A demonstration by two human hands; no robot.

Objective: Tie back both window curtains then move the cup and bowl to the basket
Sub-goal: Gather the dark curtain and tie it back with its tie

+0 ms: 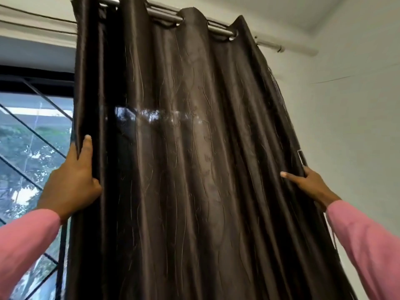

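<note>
A dark brown satin curtain (pixel 186 169) hangs in folds from a metal rod (pixel 164 15) and fills the middle of the view. My left hand (pixel 73 180) grips its left edge, thumb in front and fingers tucked behind the fabric. My right hand (pixel 309 185) holds the right edge, thumb laid across the front and fingers behind. Both arms wear pink sleeves. The cup, the bowl and the basket are out of view.
The window (pixel 32 152) with dark diagonal bars is uncovered at the left, trees outside. A white wall (pixel 350 126) stands right of the curtain. Thin dark cords (pixel 60 256) hang beside the curtain's left edge.
</note>
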